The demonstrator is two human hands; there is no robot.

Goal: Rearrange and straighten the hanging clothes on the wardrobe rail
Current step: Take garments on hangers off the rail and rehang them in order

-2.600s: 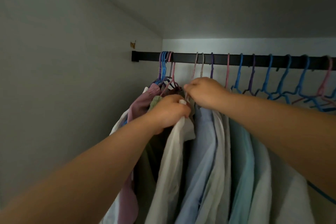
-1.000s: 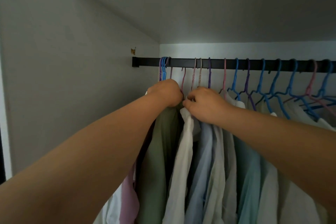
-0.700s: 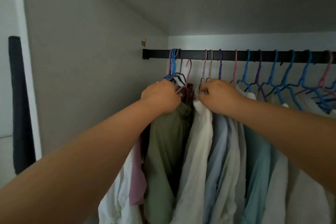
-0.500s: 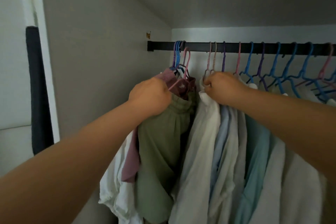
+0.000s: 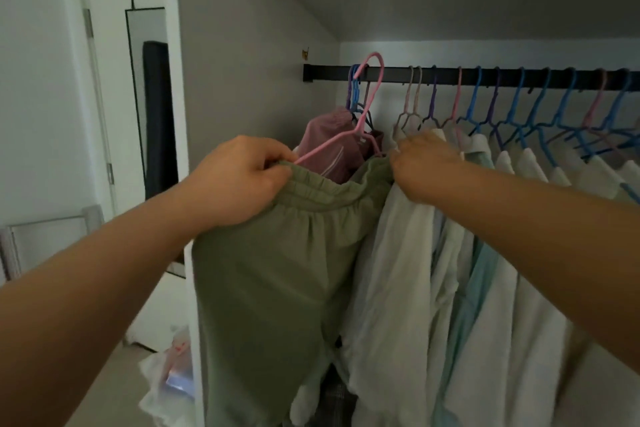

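A black wardrobe rail [image 5: 485, 77] runs across the back, hung with several coloured hangers and pale shirts. My left hand [image 5: 239, 180] grips the left side of a green garment's [image 5: 277, 274] elastic waistband, together with the arm of a pink hanger [image 5: 372, 87]. The hanger's hook sits raised in front of the rail, above its top edge. My right hand [image 5: 424, 166] grips the waistband's right end next to a white shirt [image 5: 391, 274]. A mauve garment [image 5: 329, 142] hangs just behind the green one.
The wardrobe's left side wall [image 5: 242, 62] stands close to the rail end, and the ceiling slopes down above. A mirror [image 5: 149, 97] hangs on a door at far left. A plastic bag [image 5: 169, 374] lies on the floor below. Blue hangers [image 5: 540, 104] crowd the rail's right part.
The pink hanger with the green garment has come up off the rail and toward me, held in both hands. My view has swung left, showing the door and mirror.
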